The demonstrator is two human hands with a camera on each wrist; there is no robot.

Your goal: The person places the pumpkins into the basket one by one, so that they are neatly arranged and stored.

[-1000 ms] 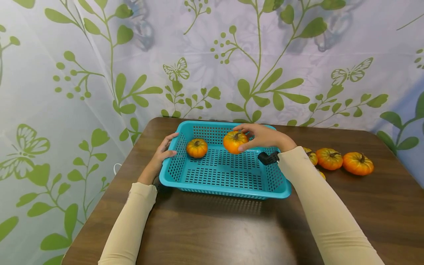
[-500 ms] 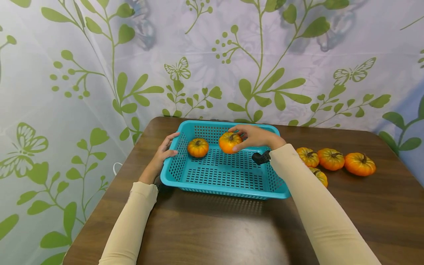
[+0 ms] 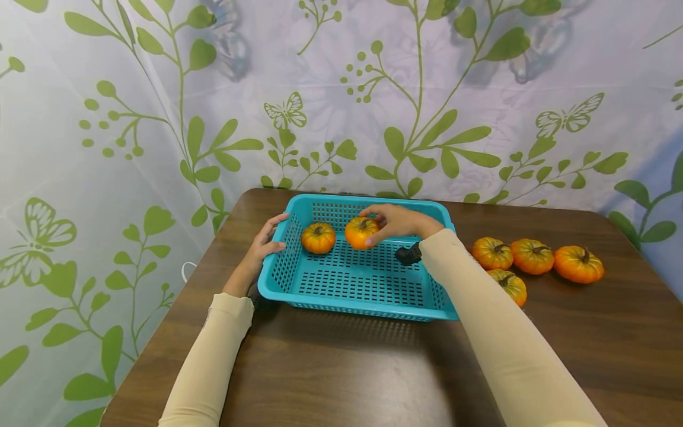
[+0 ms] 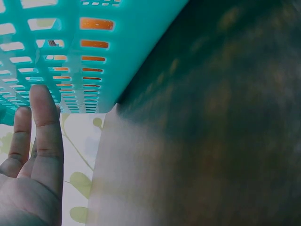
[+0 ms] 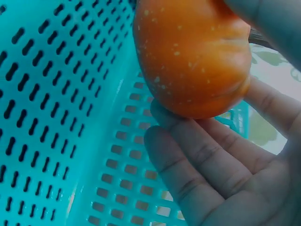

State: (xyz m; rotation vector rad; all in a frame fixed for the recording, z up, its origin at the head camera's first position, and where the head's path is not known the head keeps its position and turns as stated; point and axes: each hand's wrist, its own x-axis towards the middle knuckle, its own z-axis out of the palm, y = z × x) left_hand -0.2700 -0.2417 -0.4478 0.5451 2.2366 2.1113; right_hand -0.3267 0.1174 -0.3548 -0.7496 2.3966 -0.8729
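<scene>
My right hand (image 3: pixel 392 220) holds a small orange pumpkin (image 3: pixel 361 232) with a short stem, over the inside of a turquoise plastic basket (image 3: pixel 341 308). In the right wrist view the held pumpkin (image 5: pixel 193 61) sits between the thumb and fingers, above the slotted basket floor. Another small pumpkin (image 3: pixel 318 238) lies inside the basket near its left wall. At the basket's left end my left hand (image 3: pixel 259 249) grips the rim, thumb on top. Seen from the left wrist, its fingers (image 4: pixel 47 122) stretch along the outer side wall.
On the brown wooden table (image 3: pixel 341 373), right of the basket, lie several more pumpkins (image 3: pixel 532 256), partly behind the right sleeve. A leaf-patterned cloth (image 3: pixel 331 107) hangs behind the table. A black wrist device (image 3: pixel 408 254) sits under the right wrist.
My right hand has moved left with the pumpkin, closer to the pumpkin lying in the basket. More of the pumpkins on the table now show past the sleeve. The left hand stays on the rim.
</scene>
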